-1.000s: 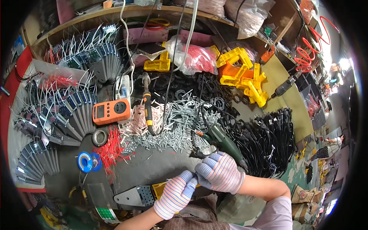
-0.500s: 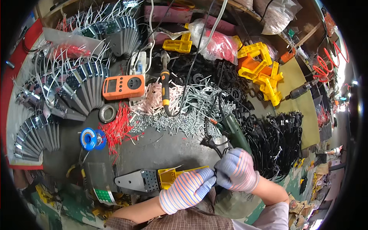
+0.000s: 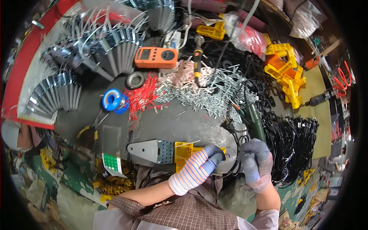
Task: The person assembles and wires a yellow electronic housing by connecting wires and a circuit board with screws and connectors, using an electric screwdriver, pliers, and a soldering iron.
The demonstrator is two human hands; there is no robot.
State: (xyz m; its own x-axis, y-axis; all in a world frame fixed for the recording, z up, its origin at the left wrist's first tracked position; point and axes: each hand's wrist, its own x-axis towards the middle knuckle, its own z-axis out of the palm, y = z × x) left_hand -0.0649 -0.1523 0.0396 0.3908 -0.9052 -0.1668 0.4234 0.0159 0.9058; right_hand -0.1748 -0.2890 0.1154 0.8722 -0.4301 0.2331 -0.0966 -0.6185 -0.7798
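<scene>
My left hand [image 3: 201, 166], in a striped glove, is closed above the yellow plastic housing [image 3: 184, 150]. A small dark piece shows at its fingertips, too small to name. To its right, my right hand [image 3: 258, 163] is closed at a black power cord [image 3: 234, 168], which hangs in loops beside the fingers. The hands are apart. A tapered grey metal plate with a perforated end [image 3: 147, 151] lies against the housing's left side, and a thin pale wire crosses the housing's top. My left forearm covers part of the bench edge.
Screws [image 3: 199, 94], red wires [image 3: 142, 96] and pink sleeves [image 3: 182, 73] are heaped behind. A green-handled tool [image 3: 255, 122] and bundled black cords [image 3: 295, 145] lie right. Solder spools [image 3: 112, 100], an orange meter [image 3: 156, 57] and a soldering iron [image 3: 197, 63] stand farther back.
My hands have moved apart, the right one shifting right and turning more upright. The view has swung, so the bench things appear farther right and higher.
</scene>
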